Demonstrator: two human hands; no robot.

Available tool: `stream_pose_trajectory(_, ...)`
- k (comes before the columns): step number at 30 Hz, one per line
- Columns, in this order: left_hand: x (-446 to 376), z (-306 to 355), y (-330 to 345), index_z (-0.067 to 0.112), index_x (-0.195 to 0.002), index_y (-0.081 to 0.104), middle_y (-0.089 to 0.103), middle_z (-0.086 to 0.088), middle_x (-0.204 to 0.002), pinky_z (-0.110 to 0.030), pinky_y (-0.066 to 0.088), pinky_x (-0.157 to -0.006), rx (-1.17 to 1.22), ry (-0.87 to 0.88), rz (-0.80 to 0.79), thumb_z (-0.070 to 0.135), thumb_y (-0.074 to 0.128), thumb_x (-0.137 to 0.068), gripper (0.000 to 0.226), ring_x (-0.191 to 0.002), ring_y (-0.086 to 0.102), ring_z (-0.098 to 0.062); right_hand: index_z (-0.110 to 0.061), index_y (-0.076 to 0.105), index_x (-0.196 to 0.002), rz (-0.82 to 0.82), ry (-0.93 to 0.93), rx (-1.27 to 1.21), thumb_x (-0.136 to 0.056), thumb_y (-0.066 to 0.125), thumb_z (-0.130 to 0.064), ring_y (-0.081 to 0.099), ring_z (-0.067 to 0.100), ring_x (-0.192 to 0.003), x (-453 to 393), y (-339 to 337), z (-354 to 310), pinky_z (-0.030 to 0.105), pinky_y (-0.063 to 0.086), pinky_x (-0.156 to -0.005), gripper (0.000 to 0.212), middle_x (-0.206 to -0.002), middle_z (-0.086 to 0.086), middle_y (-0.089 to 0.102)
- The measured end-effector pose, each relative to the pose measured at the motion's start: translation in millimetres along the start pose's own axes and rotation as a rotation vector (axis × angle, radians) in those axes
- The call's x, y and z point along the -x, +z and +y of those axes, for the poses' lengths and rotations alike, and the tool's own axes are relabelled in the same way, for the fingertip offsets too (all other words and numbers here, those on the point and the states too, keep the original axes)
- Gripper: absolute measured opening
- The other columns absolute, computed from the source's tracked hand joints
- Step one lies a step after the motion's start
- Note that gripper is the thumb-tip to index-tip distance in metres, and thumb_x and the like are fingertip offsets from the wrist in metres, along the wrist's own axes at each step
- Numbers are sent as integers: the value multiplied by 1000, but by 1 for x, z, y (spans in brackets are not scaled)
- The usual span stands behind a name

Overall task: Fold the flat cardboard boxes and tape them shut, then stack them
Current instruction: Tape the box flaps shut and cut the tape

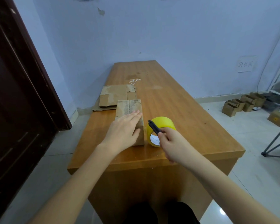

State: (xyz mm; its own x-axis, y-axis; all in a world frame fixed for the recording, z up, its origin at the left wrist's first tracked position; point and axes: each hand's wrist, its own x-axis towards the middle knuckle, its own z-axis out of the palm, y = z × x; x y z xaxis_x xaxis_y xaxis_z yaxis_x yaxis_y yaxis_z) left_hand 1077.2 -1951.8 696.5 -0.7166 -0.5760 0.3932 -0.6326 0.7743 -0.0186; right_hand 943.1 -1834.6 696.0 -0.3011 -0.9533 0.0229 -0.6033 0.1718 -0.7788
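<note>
A folded brown cardboard box (130, 109) stands on the wooden table (176, 101). My left hand (124, 131) lies flat on its top with straight fingers, the thumb against its near right side. A roll of yellow tape (164, 125) stands on edge just right of the box. My right hand (170, 141) grips a small black cutter (154, 127) in front of the roll, its tip pointing up and left toward the box. Flat cardboard boxes (116, 96) lie behind the folded one, at the table's left edge.
Several folded small boxes (244, 102) sit on the tiled floor at the far right. A tripod's legs (276, 143) stand right of the table. A dark door (14, 94) fills the left side. The table's near edge (152, 162) runs just under my forearms.
</note>
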Motion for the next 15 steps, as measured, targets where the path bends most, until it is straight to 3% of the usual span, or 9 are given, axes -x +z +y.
stream_pose_trajectory(6, -1, -5, -3, 24, -150, 21, 21, 11, -155, -25, 29, -108, 27, 13, -31, 22, 42, -98, 56, -141, 22, -5, -13, 56, -120, 94, -30, 114, -102, 36, -26, 38, 10, -56, -11, 6, 2, 30, 33, -62, 29, -69, -7, 46)
stream_pose_trajectory(15, -3, -5, -6, 26, -151, 17, 16, 13, -157, -23, 28, -108, 16, 7, -80, 6, 45, -93, 67, -141, 21, -5, -9, 57, -115, 72, 24, 73, -102, 34, -24, 39, 13, -51, -16, 8, -2, 33, 41, -57, 30, -65, 0, 47)
